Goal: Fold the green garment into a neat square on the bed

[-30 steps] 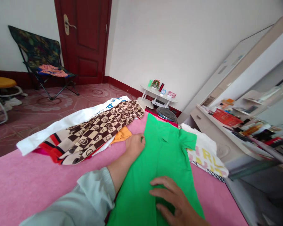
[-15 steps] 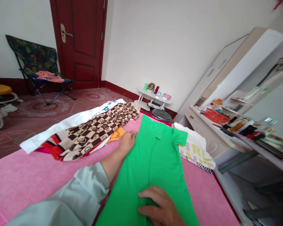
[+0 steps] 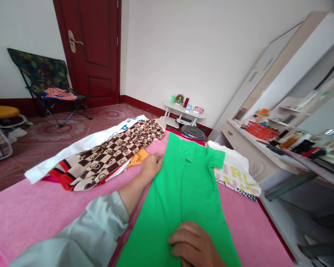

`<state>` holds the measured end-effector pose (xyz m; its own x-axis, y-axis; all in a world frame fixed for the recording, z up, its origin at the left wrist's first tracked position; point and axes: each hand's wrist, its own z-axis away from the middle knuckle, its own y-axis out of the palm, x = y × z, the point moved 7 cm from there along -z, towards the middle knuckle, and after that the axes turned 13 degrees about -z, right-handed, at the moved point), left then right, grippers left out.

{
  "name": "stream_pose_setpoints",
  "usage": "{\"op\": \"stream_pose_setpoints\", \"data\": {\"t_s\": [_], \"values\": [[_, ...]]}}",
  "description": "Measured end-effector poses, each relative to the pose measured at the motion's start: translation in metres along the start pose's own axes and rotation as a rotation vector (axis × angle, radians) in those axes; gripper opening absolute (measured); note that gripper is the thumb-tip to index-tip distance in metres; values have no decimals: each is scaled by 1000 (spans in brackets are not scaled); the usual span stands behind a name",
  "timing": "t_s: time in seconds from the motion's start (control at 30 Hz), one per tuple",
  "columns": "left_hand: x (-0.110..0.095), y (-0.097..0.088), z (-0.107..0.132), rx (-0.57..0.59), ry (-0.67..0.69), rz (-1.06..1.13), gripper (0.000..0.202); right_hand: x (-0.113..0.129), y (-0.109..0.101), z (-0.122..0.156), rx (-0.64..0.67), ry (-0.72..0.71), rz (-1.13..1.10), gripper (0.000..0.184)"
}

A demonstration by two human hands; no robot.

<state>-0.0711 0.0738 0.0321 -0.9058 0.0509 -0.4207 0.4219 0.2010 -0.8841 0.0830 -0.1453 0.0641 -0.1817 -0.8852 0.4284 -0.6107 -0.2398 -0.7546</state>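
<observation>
A green short-sleeved polo shirt (image 3: 200, 193) lies lengthwise on the pink bed cover (image 3: 80, 218), its collar at the far end and one sleeve out to the right. My left hand (image 3: 151, 167) is closed on the shirt's left edge near the top, fingers curled at the fabric. Lower down, my right hand (image 3: 193, 243) rests on the shirt's body with its fingers drawn together on the cloth; the thumb is mostly hidden. Beside my left hand is a small orange cloth (image 3: 137, 157), partly under a brown checkered garment (image 3: 111, 157).
A white garment (image 3: 86, 142) lies left of the checkered one, and a folded white printed shirt (image 3: 233, 170) right of the polo. A dressing table (image 3: 239, 141) with a red basket (image 3: 261, 130) stands at the right. A folding chair (image 3: 41, 70) is by the door.
My right hand's fingers, spread apart before, have closed together on the green polo shirt. My left hand stays at the shirt's edge. The view has shifted slightly.
</observation>
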Motion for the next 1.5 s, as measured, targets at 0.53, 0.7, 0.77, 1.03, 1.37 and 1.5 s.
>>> {"op": "stream_pose_setpoints", "data": {"t_s": [0.53, 0.7, 0.77, 1.03, 1.37, 1.5], "values": [[6, 0, -12, 234, 22, -98, 56, -3, 9, 2, 33, -6, -48, 10], [8, 0, -12, 279, 19, -30, 66, -2, 9, 2, 73, 4, -34, 15], [8, 4, -12, 306, 31, 72, 72, 0, 9, 2, 95, -2, -14, 22], [-1, 16, 1, 652, 176, 423, 64, -1, 8, 4, 92, -23, -34, 23], [12, -13, -2, 658, 152, 67, 56, -1, 8, 1, 104, 18, -99, 35], [-19, -43, -5, 84, 128, -71, 35, -1, 6, 0, 104, 29, -130, 41]]}}
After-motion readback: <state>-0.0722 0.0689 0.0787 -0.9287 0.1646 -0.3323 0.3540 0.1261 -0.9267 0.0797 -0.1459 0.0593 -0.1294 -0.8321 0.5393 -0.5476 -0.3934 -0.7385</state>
